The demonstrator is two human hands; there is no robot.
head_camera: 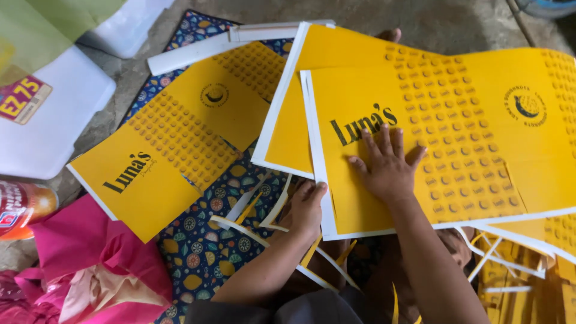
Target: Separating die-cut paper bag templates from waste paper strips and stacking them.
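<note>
At nine o'clock, far from your hands, a white tray (48, 129) lies on the concrete floor (444, 21), with a red tin (21, 210) just below it and pink tissue (90, 252) bunched at seven o'clock. Next over, a trimmed yellow sheet (174, 150) rests flat on the patterned mat (204, 252), and white paper strips (252, 216) curl beside it. Near six o'clock your left hand (308, 207) grips the white left margin of the top sheet (456, 138), fingers curled over its edge. Your right hand (387, 165) lies flat on that same sheet, fingers spread, palm pressing down at centre. Under it, toward twelve o'clock, a second sheet (294, 114) sticks out on the left. More strips (510, 264) pile up at four o'clock.
</note>
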